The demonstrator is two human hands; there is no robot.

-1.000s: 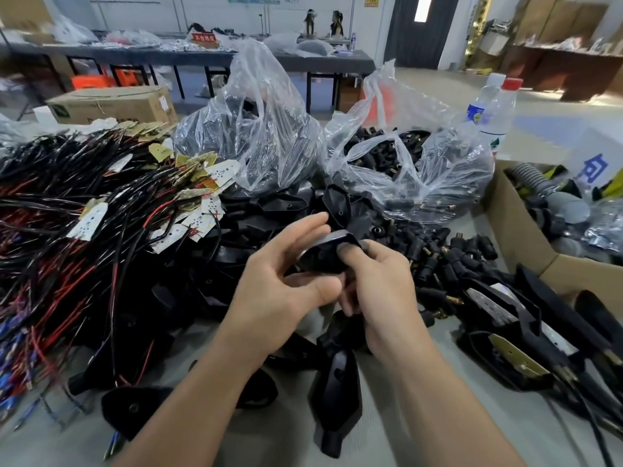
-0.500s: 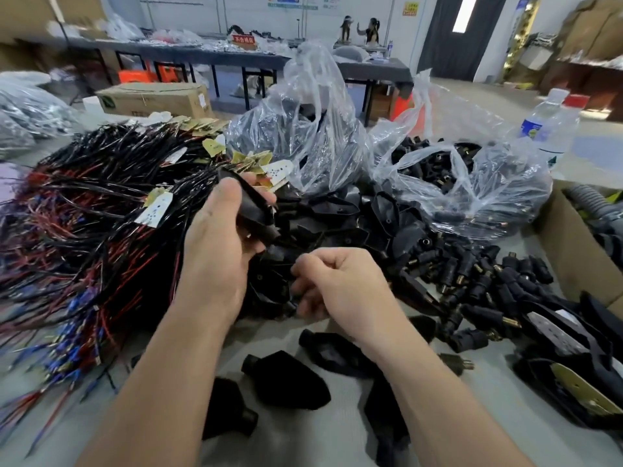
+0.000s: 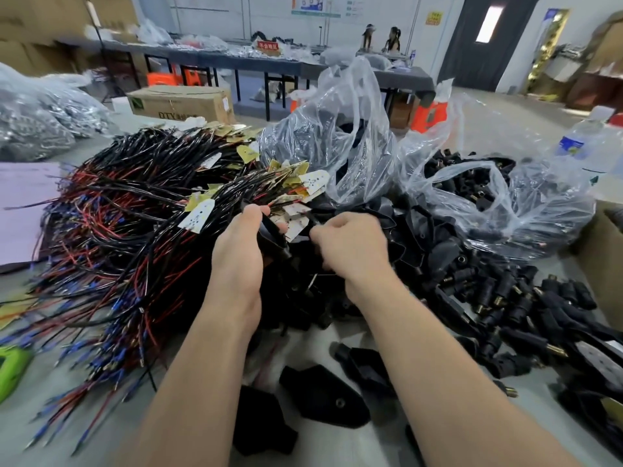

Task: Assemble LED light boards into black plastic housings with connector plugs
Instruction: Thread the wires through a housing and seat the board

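My left hand (image 3: pixel 237 254) grips a black plastic housing (image 3: pixel 273 235) at the edge of the wire pile. My right hand (image 3: pixel 350 246) is curled just right of it, pinching a thin wire at the LED boards (image 3: pixel 295 219); what its fingertips hold is partly hidden. A big heap of black and red wires (image 3: pixel 135 237) with white and yellow LED boards fills the left. Loose black housings (image 3: pixel 323 396) lie near me. Black connector plugs (image 3: pixel 505 298) are piled at the right.
Two clear plastic bags (image 3: pixel 344 143) of black parts stand behind the piles. A cardboard box (image 3: pixel 603 264) sits at the right edge, water bottles (image 3: pixel 586 143) behind it. A pink sheet (image 3: pixel 23 203) and a green object (image 3: pixel 10 369) lie at the left.
Both hands moved up and away from me to the LED boards on the wire pile. The left hand still carries the housing; the right hand left the housings pile and now pinches at the boards.
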